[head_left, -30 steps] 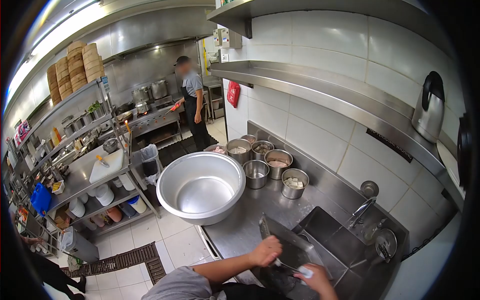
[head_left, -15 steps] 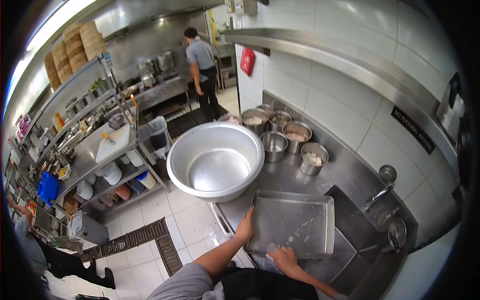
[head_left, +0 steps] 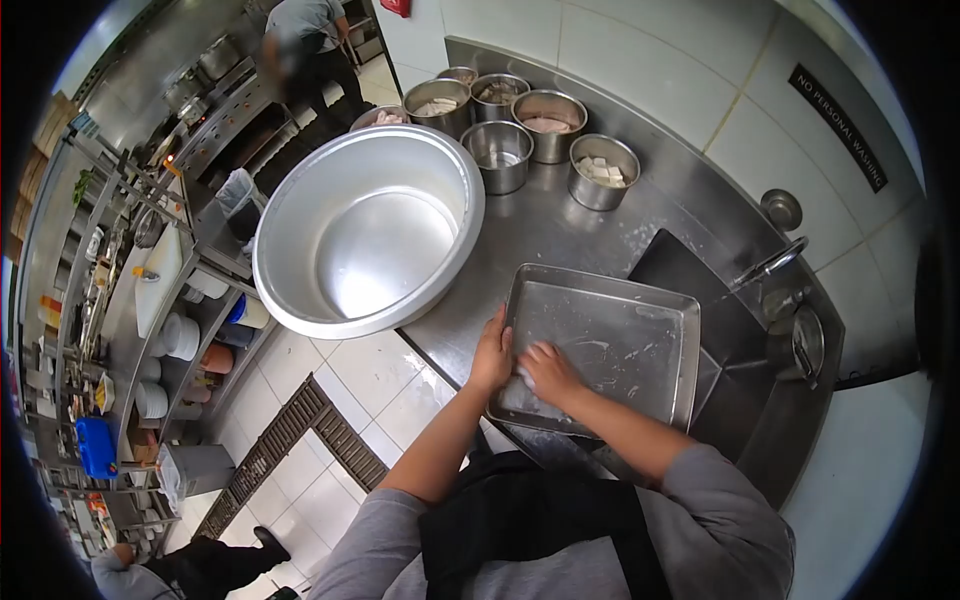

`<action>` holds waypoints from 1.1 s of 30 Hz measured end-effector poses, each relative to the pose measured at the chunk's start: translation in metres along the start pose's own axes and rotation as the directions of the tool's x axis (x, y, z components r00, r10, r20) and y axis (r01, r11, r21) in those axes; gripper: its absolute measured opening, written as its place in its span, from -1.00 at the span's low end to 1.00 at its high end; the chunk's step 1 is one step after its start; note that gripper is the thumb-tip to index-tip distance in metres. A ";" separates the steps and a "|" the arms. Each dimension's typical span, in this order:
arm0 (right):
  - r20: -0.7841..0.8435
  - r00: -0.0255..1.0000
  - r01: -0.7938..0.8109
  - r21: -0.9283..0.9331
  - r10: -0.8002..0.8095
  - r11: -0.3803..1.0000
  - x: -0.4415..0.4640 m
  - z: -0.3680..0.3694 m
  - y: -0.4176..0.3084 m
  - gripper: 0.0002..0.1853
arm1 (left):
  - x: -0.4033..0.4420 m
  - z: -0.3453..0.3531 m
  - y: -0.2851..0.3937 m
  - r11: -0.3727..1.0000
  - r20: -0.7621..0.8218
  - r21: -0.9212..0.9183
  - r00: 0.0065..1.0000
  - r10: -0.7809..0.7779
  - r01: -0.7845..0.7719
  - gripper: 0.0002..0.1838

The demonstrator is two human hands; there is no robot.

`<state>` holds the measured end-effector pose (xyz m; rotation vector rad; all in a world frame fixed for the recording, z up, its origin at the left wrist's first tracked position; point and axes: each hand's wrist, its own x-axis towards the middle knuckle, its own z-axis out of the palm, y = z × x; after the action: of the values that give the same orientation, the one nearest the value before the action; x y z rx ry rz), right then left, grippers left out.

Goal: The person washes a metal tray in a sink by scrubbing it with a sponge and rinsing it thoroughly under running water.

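Observation:
A shallow rectangular metal tray (head_left: 610,345) lies flat on the steel counter, overlapping the sink's edge, with whitish wet smears inside. My left hand (head_left: 492,352) grips its left rim. Inside the tray, near that rim, my right hand (head_left: 549,374) presses down with its fingers closed over a small whitish item, partly hidden. A large round aluminium basin (head_left: 385,225) stands to the left, beyond my left hand.
Steel pots (head_left: 604,172), several with pale food, stand along the wall. The sink (head_left: 680,265) and faucet (head_left: 775,262) are at the right. One person (head_left: 315,50) bends near the stove; another (head_left: 200,570) is at lower left. Shelving (head_left: 165,290) lines the left.
The tray, tilted over the sink at first, now lies flat on the counter. My right hand has moved towards the tray's left side. The view has tipped downward, and the person by the stove bends over.

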<state>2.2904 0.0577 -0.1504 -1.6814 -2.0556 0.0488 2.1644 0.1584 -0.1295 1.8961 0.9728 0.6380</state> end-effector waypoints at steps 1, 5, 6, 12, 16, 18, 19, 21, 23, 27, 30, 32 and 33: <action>-0.029 0.987 -0.157 0.033 0.158 0.987 0.019 0.014 0.006 -0.77 | 0.000 0.000 -0.003 1.000 0.013 0.008 1.000 -0.007 0.007 -0.49; -0.326 0.666 -0.558 0.380 0.671 0.738 0.101 0.031 0.039 -0.80 | 0.001 0.001 -0.016 0.980 0.092 -0.181 0.994 -0.067 0.083 -0.48; -0.319 0.633 -0.545 0.464 0.706 0.698 0.106 0.032 0.035 -0.81 | 0.001 0.000 -0.019 0.961 0.109 -0.253 0.990 -0.085 0.110 -0.47; 0.129 0.750 -0.584 0.592 0.649 0.556 0.018 0.032 -0.045 -0.81 | 0.001 -0.003 -0.018 0.675 0.244 -0.643 0.932 -0.270 0.363 -0.46; 0.000 0.629 -0.575 0.673 0.777 0.466 0.068 0.015 -0.016 -0.91 | 0.011 -0.007 -0.016 0.721 0.316 -0.561 0.910 -0.267 0.406 -0.43; -0.007 0.586 -0.576 0.699 0.810 0.423 0.067 0.014 -0.017 -0.91 | 0.013 -0.011 -0.005 0.725 0.317 -0.556 0.910 -0.268 0.407 -0.42; 0.094 0.631 -0.612 0.670 0.770 0.420 0.053 0.012 -0.035 -0.90 | 0.012 -0.015 0.001 0.771 0.294 -0.507 0.919 -0.264 0.384 -0.37; 0.228 0.766 -0.559 0.700 0.601 0.446 0.023 0.009 -0.060 -0.87 | 0.014 -0.015 0.003 0.814 0.276 -0.453 0.925 -0.259 0.363 -0.31; 0.251 0.763 -0.593 0.637 0.595 0.492 0.024 0.013 -0.055 -0.88 | 0.014 -0.008 -0.009 0.705 0.285 -0.588 0.918 -0.276 0.395 -0.18; 0.208 0.568 -0.682 0.661 0.796 0.313 0.060 0.011 -0.023 -0.91 | 0.018 -0.011 -0.009 0.695 0.334 -0.565 0.893 -0.300 0.445 -0.13; 0.301 0.634 -0.722 0.559 0.712 0.407 0.036 0.020 -0.048 -0.88 | 0.016 -0.010 -0.013 0.867 0.231 -0.367 0.936 -0.266 0.337 -0.43; 0.366 0.704 -0.701 0.494 0.609 0.514 0.023 0.009 -0.066 -0.85 | 0.018 -0.006 -0.012 0.947 0.119 -0.220 0.970 -0.210 0.232 -0.53; 0.360 0.752 -0.658 0.470 0.553 0.589 0.020 0.004 -0.072 -0.84 | 0.020 -0.003 -0.014 0.943 0.117 -0.229 0.969 -0.220 0.241 -0.53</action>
<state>2.2206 0.0601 -0.1242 -1.9093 -1.2392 0.9872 2.1682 0.1809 -0.1398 1.5549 0.9931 0.5026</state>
